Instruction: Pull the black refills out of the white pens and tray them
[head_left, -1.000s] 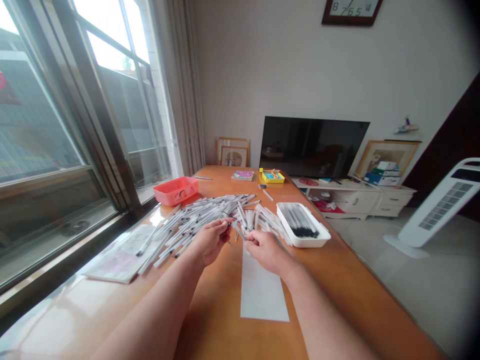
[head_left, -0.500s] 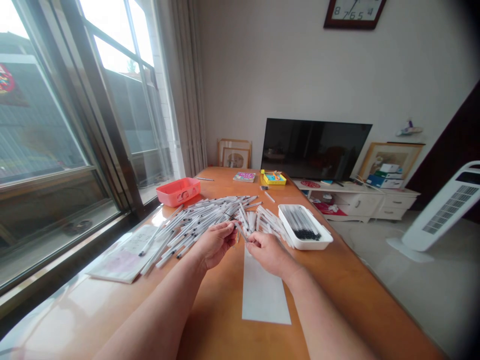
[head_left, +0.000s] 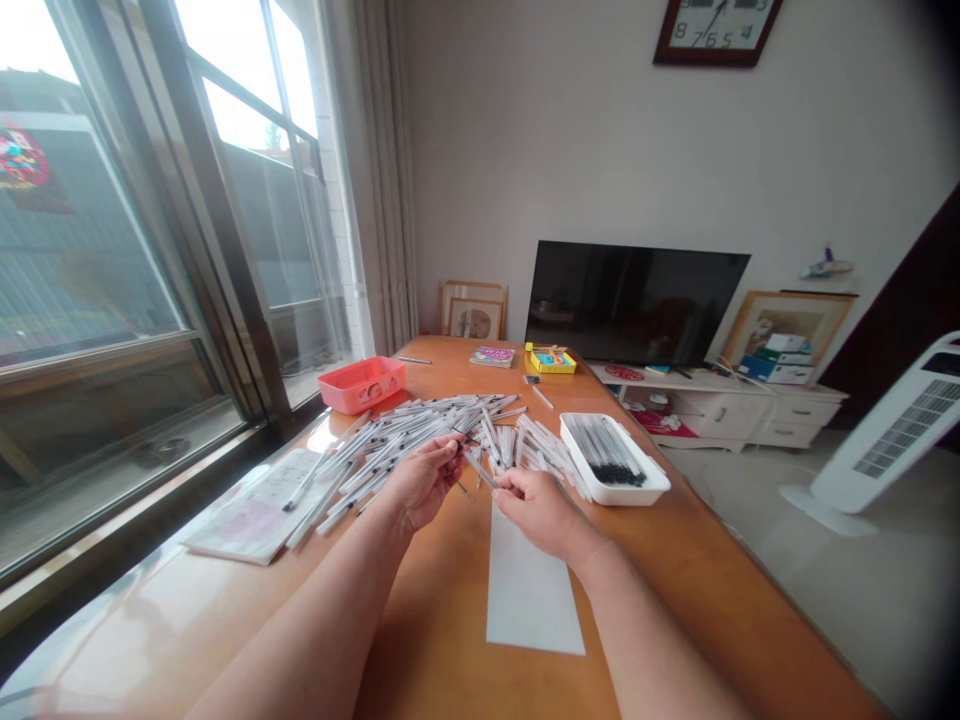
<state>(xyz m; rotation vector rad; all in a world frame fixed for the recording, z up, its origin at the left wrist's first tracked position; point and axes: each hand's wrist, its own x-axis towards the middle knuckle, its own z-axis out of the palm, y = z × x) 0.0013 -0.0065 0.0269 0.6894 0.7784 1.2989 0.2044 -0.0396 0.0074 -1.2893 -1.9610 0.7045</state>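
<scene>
Head view: a sunlit room with a window (head_left: 135, 250) along the left side and a wooden table (head_left: 424, 650) running away from the wearer, a dark television (head_left: 637, 302) beyond its far end. Across the middle of the table lies a loose pile of white pens (head_left: 390, 450), spread within easy reach of both hands. The left hand (head_left: 420, 485) and right hand (head_left: 534, 515) are raised at the near edge of the pile, their fingers (head_left: 450, 445) curled into narrow pinches around a single pen (head_left: 480, 469) slanting between them, which keeps it apart from the heap; whether anything else is gripped cannot be told. To the right, just beside the pile, a white tray (head_left: 616, 491) holds parallel pens (head_left: 604, 450), dark tips toward the near end, their neat order contrasting with the heap. A strip of white paper (head_left: 534, 595) lies flat below the hands, leaving a clean patch nearest the wearer, and a red plastic basket (head_left: 361, 385) stands toward the far left.
</scene>
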